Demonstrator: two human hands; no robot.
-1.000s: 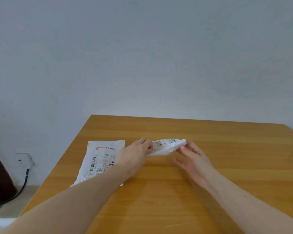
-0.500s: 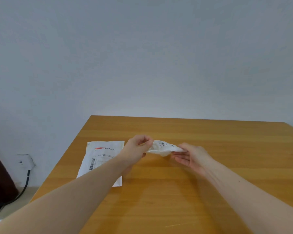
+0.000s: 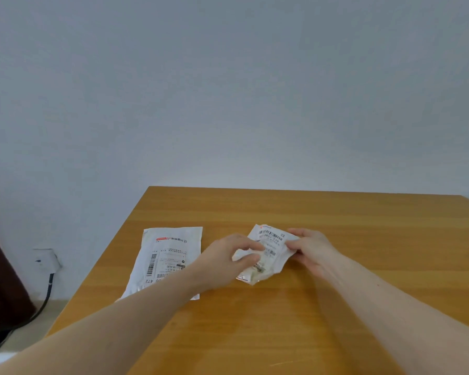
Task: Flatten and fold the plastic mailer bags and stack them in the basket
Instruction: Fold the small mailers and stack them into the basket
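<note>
Hands [image 3: 229, 259] [image 3: 313, 249] pinch crumpled mailer [image 3: 267, 253], barcode label uppermost; flat mailer [image 3: 168, 259] reads "472".

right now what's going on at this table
A person is working on a crumpled mailer bag over the wooden table. The left hand pinches its near-left side and the right hand grips its right edge, label facing up. A second mailer bag lies flat to the left. No basket is in view.

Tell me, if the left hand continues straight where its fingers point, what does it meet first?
Probably the crumpled mailer bag, which the left hand already pinches, then the right hand holding its other side.
</note>
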